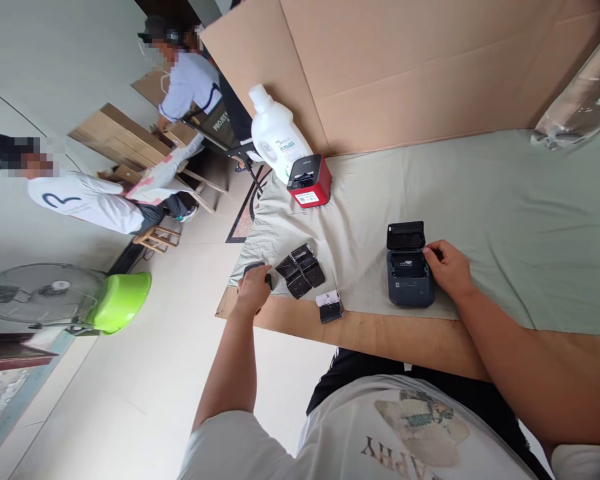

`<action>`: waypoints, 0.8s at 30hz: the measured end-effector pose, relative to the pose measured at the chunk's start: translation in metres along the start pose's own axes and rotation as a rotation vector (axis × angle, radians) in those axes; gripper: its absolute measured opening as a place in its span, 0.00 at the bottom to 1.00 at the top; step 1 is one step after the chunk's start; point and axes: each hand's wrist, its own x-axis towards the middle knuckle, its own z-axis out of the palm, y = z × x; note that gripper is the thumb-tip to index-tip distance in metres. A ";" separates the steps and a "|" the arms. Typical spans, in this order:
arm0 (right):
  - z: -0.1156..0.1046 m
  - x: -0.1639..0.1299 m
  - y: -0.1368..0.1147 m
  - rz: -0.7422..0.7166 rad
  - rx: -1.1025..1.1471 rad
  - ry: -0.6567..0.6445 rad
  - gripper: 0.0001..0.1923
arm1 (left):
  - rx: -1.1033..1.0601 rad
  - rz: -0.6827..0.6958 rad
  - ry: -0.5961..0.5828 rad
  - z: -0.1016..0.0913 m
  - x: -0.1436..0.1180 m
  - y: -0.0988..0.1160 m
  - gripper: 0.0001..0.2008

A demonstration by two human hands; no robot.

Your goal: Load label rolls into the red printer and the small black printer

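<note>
Head view, only one. Table runs across the middle of the frame, covered with a grey-green cloth (505,220); bare wooden edge (405,337) shows along the lower side.

Left hand (254,288), left of centre: fingers curled down over a small black item (260,269) at the cloth's left end. Closed around it from above; most of the item is hidden, can't tell what it is.

Right hand (447,267), right of centre: resting against the right side of a dark grey label printer (409,273). Fingers bent together, tips touching the printer body beside the open compartment. Lid is flipped up towards the top of the frame. Whether it's a real grip or just contact, can't tell.

Between the hands: cluster of black-wrapped rolls (300,270), touching each other, just right of the left hand. One more roll with a white face (330,307) sits apart, lower, at the cloth's edge.

Upper centre: red and black printer (309,181) on the cloth, white detergent bottle (276,133) just behind it, touching or nearly so. Big cardboard sheet (405,67) stands along the table's far side. Plastic-wrapped bundle (580,100) at upper right.

Left of frame: two other people bent over wooden boards (115,137), well apart from the table. Lower left: floor fan (35,293) with a green basin (120,300) just beside it.
</note>
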 end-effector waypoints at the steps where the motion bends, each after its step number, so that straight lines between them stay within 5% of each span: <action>1: 0.000 0.000 0.000 0.002 0.001 0.000 0.16 | 0.026 0.018 -0.061 -0.003 -0.004 -0.004 0.29; 5: 0.001 0.000 0.000 0.003 0.002 -0.003 0.17 | 0.131 0.052 -0.175 -0.015 -0.017 -0.003 0.29; 9: 0.002 0.000 0.000 -0.001 0.003 -0.006 0.17 | 0.162 -0.007 -0.223 -0.036 -0.023 0.020 0.19; 14: 0.002 0.000 0.000 -0.016 0.000 -0.009 0.18 | -0.418 0.159 -0.406 -0.072 -0.036 0.061 0.10; 17: 0.003 0.000 0.000 -0.003 -0.005 -0.023 0.17 | -0.884 0.406 -0.501 -0.082 -0.041 0.102 0.13; 20: 0.003 0.000 -0.001 0.013 -0.007 -0.028 0.16 | -1.172 0.572 -0.539 -0.068 -0.039 0.164 0.16; 24: 0.003 0.000 -0.002 0.012 -0.005 -0.039 0.13 | -1.269 0.466 -0.453 -0.022 -0.030 0.249 0.18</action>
